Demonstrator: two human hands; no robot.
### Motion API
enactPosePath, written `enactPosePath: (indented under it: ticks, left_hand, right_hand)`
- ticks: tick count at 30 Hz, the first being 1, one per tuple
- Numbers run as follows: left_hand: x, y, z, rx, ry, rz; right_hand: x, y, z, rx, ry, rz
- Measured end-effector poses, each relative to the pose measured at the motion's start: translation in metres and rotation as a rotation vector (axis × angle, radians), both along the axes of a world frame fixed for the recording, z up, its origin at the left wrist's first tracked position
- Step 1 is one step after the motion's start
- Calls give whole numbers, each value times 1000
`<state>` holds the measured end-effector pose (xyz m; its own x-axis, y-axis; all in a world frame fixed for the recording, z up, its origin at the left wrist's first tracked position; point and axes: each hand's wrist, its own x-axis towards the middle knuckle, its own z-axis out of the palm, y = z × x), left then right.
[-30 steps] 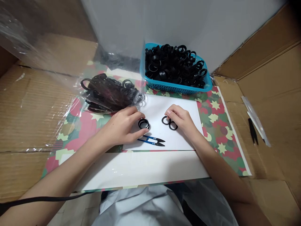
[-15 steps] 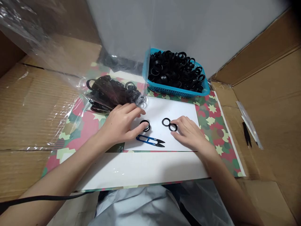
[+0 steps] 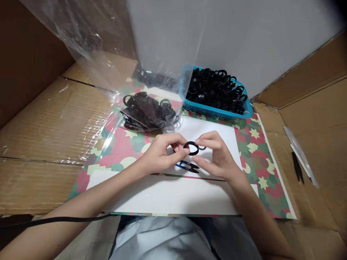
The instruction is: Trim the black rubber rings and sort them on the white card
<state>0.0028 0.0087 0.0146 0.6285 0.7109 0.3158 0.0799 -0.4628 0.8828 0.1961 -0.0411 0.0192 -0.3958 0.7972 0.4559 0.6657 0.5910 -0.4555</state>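
A black rubber-looking ring is pinched between the thumb and fingers of my left hand, held tilted above the white sheet. My right hand is close on the other side, thumb and index finger apart, the index fingertip at the ring's upper right edge. Whether it touches the ring I cannot tell. Behind the right fingers a second black ring shows in part on the sheet. Blue thread snips with dark blades lie just below the hands, their handle end partly covered by my left hand.
A blue basket heaped with black rings stands at the back. Left of it, a clear plastic bag holds more black rings. Black tweezers lie on the cardboard at right. White paper covers the mat's front.
My left hand has moved right and now holds a ring up. My right hand has left the pair of rings on the sheet and its fingers have spread. The view has shifted slightly.
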Motion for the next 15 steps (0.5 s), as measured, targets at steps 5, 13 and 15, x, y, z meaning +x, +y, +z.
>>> enactPosePath:
  ticks: [5,13,15]
  left_hand:
    - [-4,1,6,127,-24,66]
    - [-3,1,5,162,34,41]
    - [-2,1,6,144,51,28]
  right_hand:
    - [3,-4,-2,-308,166,-31]
    - [-5,-9,-4,-360,169,-90]
    - [-7,-8,-5,-363,171,-104]
